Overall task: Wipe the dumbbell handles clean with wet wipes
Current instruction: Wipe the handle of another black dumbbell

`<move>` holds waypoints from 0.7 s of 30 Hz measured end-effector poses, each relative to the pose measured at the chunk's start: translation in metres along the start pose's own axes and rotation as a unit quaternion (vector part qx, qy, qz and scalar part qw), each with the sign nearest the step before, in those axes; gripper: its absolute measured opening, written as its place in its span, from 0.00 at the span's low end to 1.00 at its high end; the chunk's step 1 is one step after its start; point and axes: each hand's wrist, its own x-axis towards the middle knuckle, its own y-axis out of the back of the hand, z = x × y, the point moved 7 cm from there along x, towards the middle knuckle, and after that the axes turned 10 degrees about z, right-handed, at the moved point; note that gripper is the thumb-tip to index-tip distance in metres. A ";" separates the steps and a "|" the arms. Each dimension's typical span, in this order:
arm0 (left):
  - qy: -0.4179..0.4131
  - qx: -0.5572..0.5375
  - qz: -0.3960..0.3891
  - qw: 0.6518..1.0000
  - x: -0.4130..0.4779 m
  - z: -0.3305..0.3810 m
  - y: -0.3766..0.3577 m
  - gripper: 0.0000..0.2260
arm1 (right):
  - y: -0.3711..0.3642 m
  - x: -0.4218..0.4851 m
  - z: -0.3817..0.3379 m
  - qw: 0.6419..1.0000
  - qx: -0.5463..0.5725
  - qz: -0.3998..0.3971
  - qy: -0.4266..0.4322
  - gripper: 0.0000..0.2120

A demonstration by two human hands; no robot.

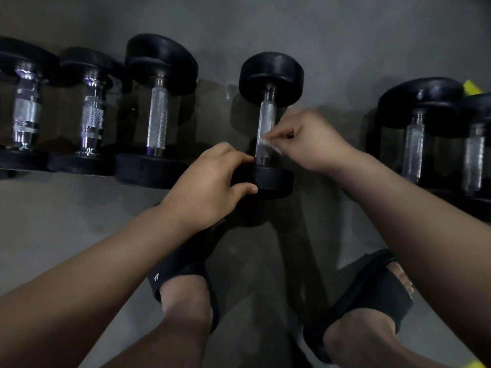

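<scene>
A row of black-headed dumbbells lies on the grey floor (345,35) across the upper half of the frame, their metal handles running away from the viewer. The centre dumbbell (271,75) sits just above the middle of the frame, apart from its neighbours. The left hand (210,187) comes in from the lower left and its grip is clenched on the near head (276,181) of this dumbbell, fingers curled over the top edge and thumb pressed against the front rim. The right hand (310,139) reaches in from the right; its grip pinches a small white wet wipe (265,140) between thumb and fingertips and holds it against the lower part of the knurled handle (267,115), just above the near head. The wipe is blurred, so its folds cannot be made out. To the left lie three more dumbbells (159,67), close together, the two farthest with thicker chromed handles. At the right edge two larger dumbbells (417,102) lie side by side, with a bit of yellow object (471,86) showing behind them in the upper right. At the bottom of the frame the person's feet stand in black sandals (372,288) on the floor, one below each forearm.
</scene>
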 end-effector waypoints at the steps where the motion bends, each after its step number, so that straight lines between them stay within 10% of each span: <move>1: 0.012 0.003 0.010 1.000 0.000 -0.001 0.001 0.24 | -0.005 -0.007 -0.004 0.999 -0.001 -0.033 0.010 0.07; 9: 0.015 0.007 -0.004 1.000 0.003 0.002 -0.001 0.20 | 0.014 0.008 0.007 0.998 -0.008 0.061 -0.026 0.08; 16: 0.060 -0.011 0.013 0.998 -0.001 -0.009 -0.002 0.21 | -0.004 -0.014 -0.014 0.995 -0.049 -0.070 0.057 0.08; 21: 0.079 0.007 0.018 0.997 0.002 -0.006 -0.004 0.24 | 0.018 0.014 0.002 0.998 -0.050 0.047 -0.008 0.09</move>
